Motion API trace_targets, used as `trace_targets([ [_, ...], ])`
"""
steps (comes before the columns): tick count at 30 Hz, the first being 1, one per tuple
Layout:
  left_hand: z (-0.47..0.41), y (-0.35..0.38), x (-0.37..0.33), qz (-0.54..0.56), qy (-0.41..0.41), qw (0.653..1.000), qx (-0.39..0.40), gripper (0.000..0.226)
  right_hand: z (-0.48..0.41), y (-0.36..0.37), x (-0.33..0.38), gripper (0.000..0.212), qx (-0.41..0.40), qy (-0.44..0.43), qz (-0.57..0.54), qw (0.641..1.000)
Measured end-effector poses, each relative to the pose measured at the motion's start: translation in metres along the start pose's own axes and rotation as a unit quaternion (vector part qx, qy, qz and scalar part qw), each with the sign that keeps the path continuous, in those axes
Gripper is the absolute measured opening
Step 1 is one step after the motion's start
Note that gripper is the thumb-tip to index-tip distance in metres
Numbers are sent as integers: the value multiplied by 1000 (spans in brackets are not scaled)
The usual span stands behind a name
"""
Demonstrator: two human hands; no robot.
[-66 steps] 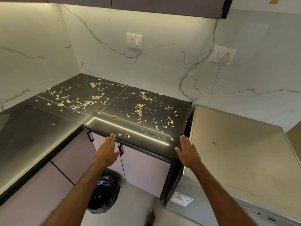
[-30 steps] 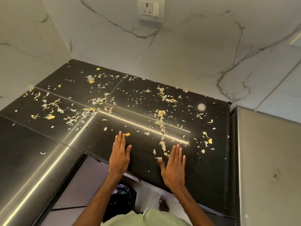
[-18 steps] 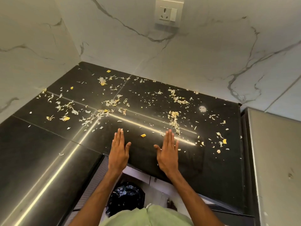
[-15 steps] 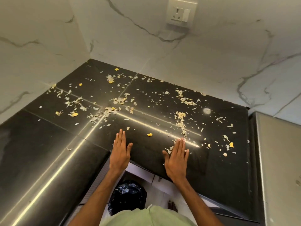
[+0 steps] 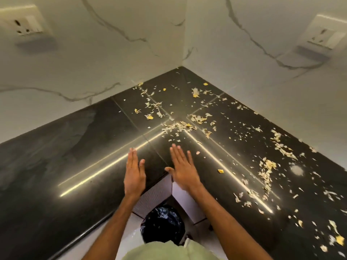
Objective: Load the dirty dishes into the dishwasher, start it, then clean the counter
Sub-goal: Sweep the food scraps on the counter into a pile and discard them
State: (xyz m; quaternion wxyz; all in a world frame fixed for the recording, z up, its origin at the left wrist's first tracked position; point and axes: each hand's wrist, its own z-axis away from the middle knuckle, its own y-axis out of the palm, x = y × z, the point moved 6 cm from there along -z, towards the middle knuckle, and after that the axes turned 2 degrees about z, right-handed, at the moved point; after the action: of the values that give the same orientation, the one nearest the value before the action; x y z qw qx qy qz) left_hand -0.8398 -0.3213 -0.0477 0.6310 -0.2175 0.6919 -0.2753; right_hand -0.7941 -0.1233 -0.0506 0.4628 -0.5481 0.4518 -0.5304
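A glossy black L-shaped counter point(image 5: 75, 166) fills the corner. Pale and yellow food scraps point(image 5: 180, 126) lie scattered over its corner and along its right wing point(image 5: 266, 171). My left hand point(image 5: 134, 173) is stretched out flat with straight fingers over the counter near the inner corner, empty. My right hand point(image 5: 183, 167) is beside it, fingers spread and straight, also empty, just short of the nearest heap of scraps. No dishes and no dishwasher are in view.
A bin lined with a black bag point(image 5: 162, 225) stands on the floor below the inner corner, between pale cabinet doors point(image 5: 155, 194). Marble walls carry one socket at the left point(image 5: 26, 25) and one at the right point(image 5: 323, 34).
The view has swung left toward the counter's corner, and the steel appliance has left the frame. Both hands have moved left with it, still flat and empty.
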Motion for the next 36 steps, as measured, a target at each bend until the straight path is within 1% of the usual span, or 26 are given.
trace_targets([
  [2,6,-17,17,0,-32,999,-33,64,-15,14,16,87,32,-41,17,998],
  [5,19,-24,33,-13,-54,997,-46,67,-23,30,5,84,64,-35,39,997],
  [7,28,-22,37,-18,-59,997,-47,69,-27,32,-11,78,73,-15,28,997],
  [9,33,-21,36,-29,-59,997,-46,70,-30,27,-34,73,62,15,22,998],
  [12,34,-19,33,-45,-58,996,-42,70,-28,16,-87,70,26,101,28,994],
  [13,32,-18,31,-50,-58,996,-43,70,-26,10,-99,68,8,118,35,992],
  [14,31,-16,28,-53,-56,996,-42,69,-23,3,-103,66,-3,116,36,993],
  [15,30,-13,24,-55,-53,996,-41,69,-21,-3,-97,63,-8,92,31,995],
  [18,29,4,7,-61,-33,997,-27,67,5,-2,-51,60,6,-36,-3,999],
  [19,29,10,1,-61,-26,998,-22,66,21,2,-41,61,18,-61,-7,998],
  [20,28,16,-4,-61,-20,998,-18,66,37,7,-38,61,28,-67,-8,997],
  [23,28,33,-16,-66,-4,998,2,66,62,17,-71,60,44,-13,-15,999],
  [26,30,49,-27,-72,14,997,28,70,57,10,-105,60,38,10,12,999],
  [29,31,59,-34,-75,20,996,36,70,58,-4,-126,60,6,41,30,999],
  [31,33,60,-34,-78,22,996,34,70,76,-9,-119,60,-4,27,13,1000],
  [33,33,57,-30,-82,19,996,34,70,104,-1,-99,61,14,-15,8,1000],
  [34,33,55,-27,-85,16,996,33,70,115,6,-94,61,23,-22,10,999],
  [36,31,48,-23,-96,13,995,31,71,115,13,-107,61,23,15,13,1000],
])
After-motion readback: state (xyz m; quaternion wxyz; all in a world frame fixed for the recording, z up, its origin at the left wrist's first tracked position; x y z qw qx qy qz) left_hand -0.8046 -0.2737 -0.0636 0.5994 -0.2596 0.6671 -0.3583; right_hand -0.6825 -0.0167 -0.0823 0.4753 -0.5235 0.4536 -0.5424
